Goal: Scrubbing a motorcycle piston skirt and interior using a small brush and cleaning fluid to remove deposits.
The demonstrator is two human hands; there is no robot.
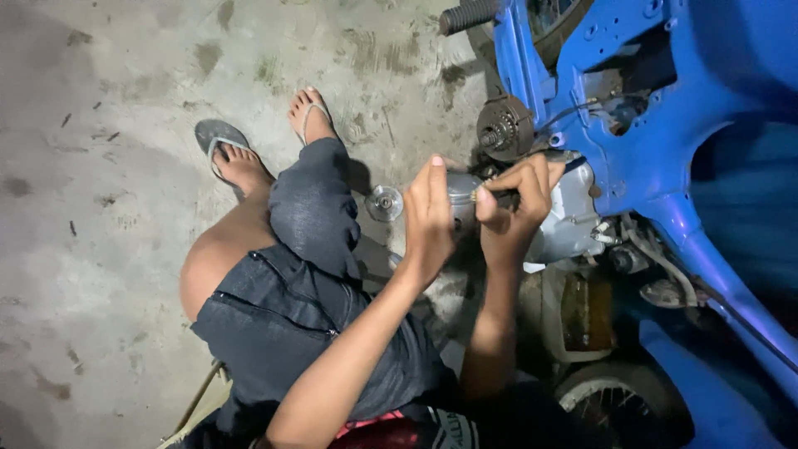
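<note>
My left hand [428, 218] is cupped around a round silver metal part [462, 195], fingers pointing up. Next to it, my right hand [513, 204] pinches a small thin tool or fastener at the rim of that part, fingers curled tight. Both hands are held in front of the grey engine block [569, 220] of a blue motorbike [657, 158]. A dark round clutch assembly [504, 127] sticks out of the engine just above my right hand. What exactly the right hand pinches is too small to tell.
A small round metal disc [385, 203] lies on the stained concrete floor [108, 208] by my knee. My legs in dark shorts and sandalled feet [233, 158] stretch to the left. A spoked wheel [619, 399] is at the bottom right, a black footpeg [467, 15] at the top.
</note>
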